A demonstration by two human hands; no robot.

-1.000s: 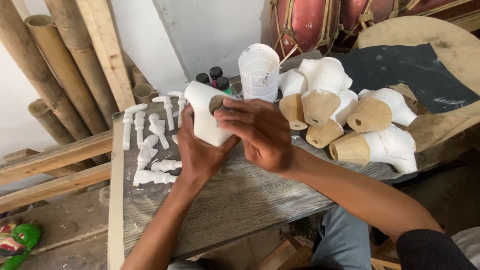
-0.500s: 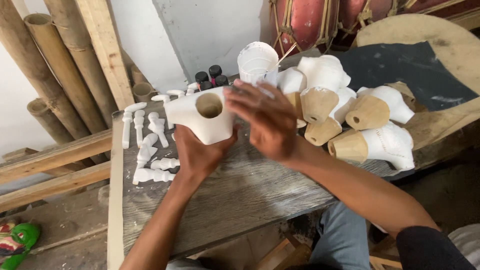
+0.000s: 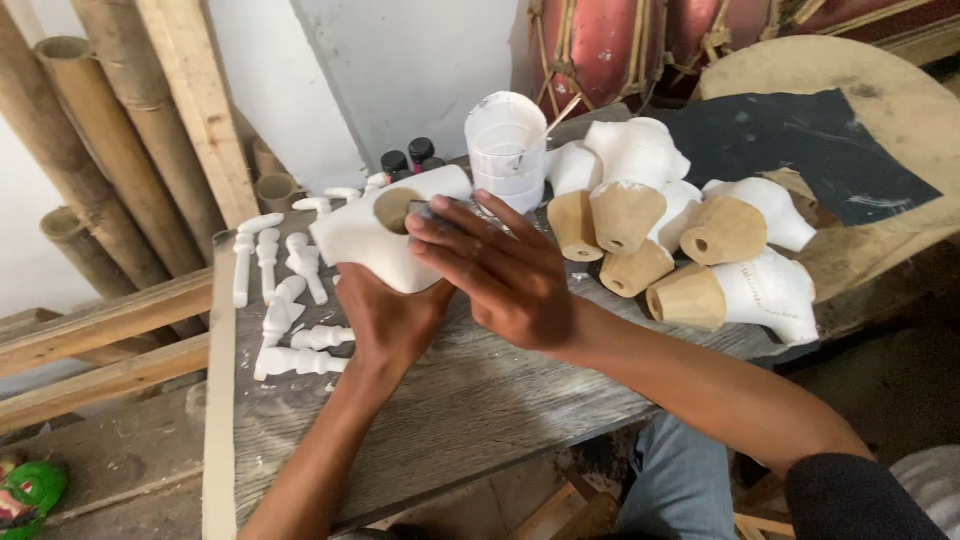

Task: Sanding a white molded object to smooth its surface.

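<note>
gripping from underneath, your left hand (image 3: 385,320) holds the white-painted carved piece (image 3: 375,240) up off the grey wooden bench (image 3: 480,400), fingers wrapped narrow around its lower side. the piece's round bare-wood opening faces up toward you. your right hand (image 3: 500,270) lies over the piece's right end, fingers stretched almost flat and close together, the tips pressing a small dark grey scrap (image 3: 420,211) against the rim of that opening; whether it is pinched or only pressed you cannot tell.

just left of your left fingers lie small white turned pegs (image 3: 285,310) scattered on the bench. beyond your right fingertips stands a cloudy plastic cup (image 3: 507,150), with two dark-capped bottles (image 3: 408,157) beside it. to the right of your right hand, a cluster of similar white carved pieces with tan bare-wood ends (image 3: 690,240) rests on the bench, near a dark sheet (image 3: 800,140).
</note>
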